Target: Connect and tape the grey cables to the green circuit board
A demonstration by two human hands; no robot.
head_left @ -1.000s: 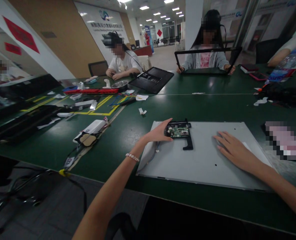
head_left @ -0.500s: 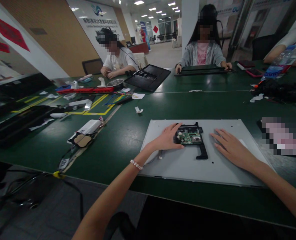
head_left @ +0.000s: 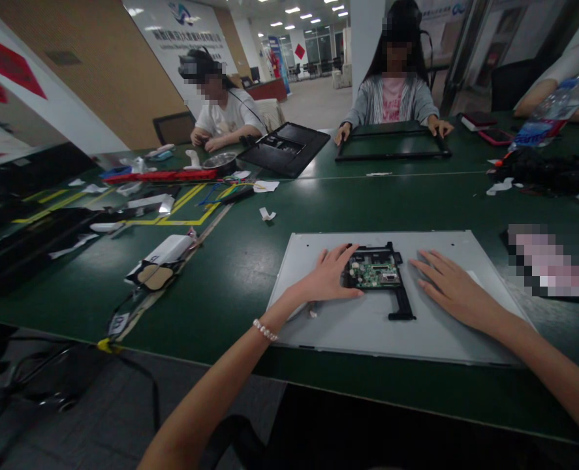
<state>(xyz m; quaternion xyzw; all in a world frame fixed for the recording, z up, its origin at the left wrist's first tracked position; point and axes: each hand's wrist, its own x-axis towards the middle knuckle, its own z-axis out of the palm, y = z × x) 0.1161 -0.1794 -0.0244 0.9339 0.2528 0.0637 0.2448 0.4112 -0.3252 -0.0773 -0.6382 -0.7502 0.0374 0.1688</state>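
A grey metal panel (head_left: 367, 326) lies flat on the green table in front of me. On it sits a green circuit board in a black plastic bracket (head_left: 378, 271). My left hand (head_left: 329, 277) rests flat on the panel, fingers stretched out and touching the bracket's left edge. My right hand (head_left: 450, 290) lies flat and open on the panel just right of the bracket, not touching it. A bead bracelet (head_left: 264, 329) is on my left wrist.
A white and black part with a cable (head_left: 159, 262) lies left of the panel. Two people sit across the table, one with a black cover (head_left: 286, 149), one holding a black frame (head_left: 391, 145). Yellow tape, tools and scraps fill the far left. Black items (head_left: 548, 173) lie at right.
My left hand and the bracket with the board have slid right along the panel, closer to my right hand. The person opposite has laid the black frame down flat.
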